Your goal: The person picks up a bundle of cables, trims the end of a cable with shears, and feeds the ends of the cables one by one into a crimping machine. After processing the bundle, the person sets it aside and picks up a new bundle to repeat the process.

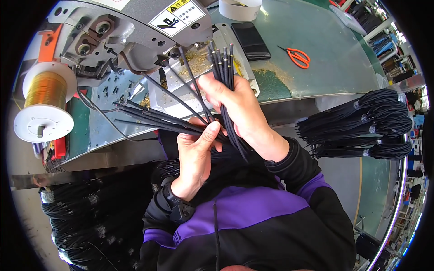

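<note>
"Largest first?"
"The grey machine (131, 18), upper left. Mid-frame, the right hand (239, 106) grasps an upright cord bundle (225, 67); the left hand (196, 149) pinches a fanned bundle (167, 121) pointing left."
"Between them?"
"Separate black cords (189, 67) slanting up from the left hand's pinch, the steepest nearest the right hand's fingers."

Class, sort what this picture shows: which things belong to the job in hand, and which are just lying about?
Probably part of the job:
black cords, in the left grip and right grip
grey machine
spool of gold-coloured material beside it
hanging cord bundles

Apparently just lying about, untouched:
black phone
orange-handled scissors
white round container, partly cut off
</note>
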{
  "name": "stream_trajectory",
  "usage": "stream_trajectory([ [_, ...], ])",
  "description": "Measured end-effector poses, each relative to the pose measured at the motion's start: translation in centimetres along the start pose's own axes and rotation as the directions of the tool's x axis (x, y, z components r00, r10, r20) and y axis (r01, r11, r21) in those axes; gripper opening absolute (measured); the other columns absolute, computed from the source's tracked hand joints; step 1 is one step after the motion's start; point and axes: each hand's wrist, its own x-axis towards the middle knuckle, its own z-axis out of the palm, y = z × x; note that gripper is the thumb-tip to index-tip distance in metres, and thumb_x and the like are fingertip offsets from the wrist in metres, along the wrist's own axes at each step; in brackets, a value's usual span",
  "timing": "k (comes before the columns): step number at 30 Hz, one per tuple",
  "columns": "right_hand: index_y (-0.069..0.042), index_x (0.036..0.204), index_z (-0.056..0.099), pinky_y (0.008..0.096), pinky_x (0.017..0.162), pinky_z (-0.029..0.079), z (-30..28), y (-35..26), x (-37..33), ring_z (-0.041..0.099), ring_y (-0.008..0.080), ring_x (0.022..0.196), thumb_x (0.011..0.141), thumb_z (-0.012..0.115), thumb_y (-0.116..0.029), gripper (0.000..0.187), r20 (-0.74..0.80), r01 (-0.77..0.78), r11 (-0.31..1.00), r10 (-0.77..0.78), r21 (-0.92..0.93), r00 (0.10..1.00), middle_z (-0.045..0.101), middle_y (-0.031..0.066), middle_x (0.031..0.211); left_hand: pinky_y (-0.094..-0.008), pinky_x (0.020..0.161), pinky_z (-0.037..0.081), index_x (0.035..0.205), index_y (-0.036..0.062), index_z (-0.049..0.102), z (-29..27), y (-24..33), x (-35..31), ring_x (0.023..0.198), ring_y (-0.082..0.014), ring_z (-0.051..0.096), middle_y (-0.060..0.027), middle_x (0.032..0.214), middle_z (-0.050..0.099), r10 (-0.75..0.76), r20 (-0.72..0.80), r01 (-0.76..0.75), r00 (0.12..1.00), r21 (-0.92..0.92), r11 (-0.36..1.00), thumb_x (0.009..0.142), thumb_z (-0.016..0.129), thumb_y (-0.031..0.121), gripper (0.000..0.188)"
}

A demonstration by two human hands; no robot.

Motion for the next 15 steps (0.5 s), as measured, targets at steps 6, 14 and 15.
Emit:
stream_trajectory([
  [6,-0.003,0.074,0.058,0.0187,0.047,0.031,-0.6,0.5,-0.2,0.039,0.0041,0.05,0.08,0.059,-0.028,0.026,-0.071,0.13,0.973,-0.146,-0.19,0.987,0.047,-0.0042,0.058,-0.0243,0.052,0.047,0.086,0.0026,0.054,0.2,-0.6,0.0,0.073,-0.0203,0.06,-0.0073,0.082,0.058,0.024,0.02,-0.025,0.999,0.036,0.999,0.08,0.06,0.007,0.01],
  [14,-0.003,0.08,0.058,0.0178,0.051,0.031,-1.2,-0.2,1.3,0.04,0.0046,0.053,0.08,0.057,-0.029,0.026,0.008,-0.201,0.964,0.202,0.176,0.979,0.044,-0.0055,0.057,-0.0243,0.059,0.048,0.089,0.0019,0.054,0.6,0.7,-0.1,0.077,-0.021,0.059,-0.0088,0.084,0.058,0.083,-0.02,-0.085,0.996,-0.091,0.992,0.082,0.056,0.008,0.009],
  [15,-0.003,0.08,0.058,0.0178,0.051,0.031,-1.0,-0.2,1.7,0.04,0.0046,0.053,0.08,0.057,-0.029,0.026,0.009,-0.201,0.963,0.203,0.177,0.979,0.044,-0.0055,0.057,-0.0243,0.059,0.048,0.089,0.0019,0.054,0.6,0.9,0.0,0.077,-0.021,0.059,-0.0088,0.084,0.058,0.083,-0.02,-0.085,0.996,-0.09,0.992,0.082,0.056,0.008,0.009],
])
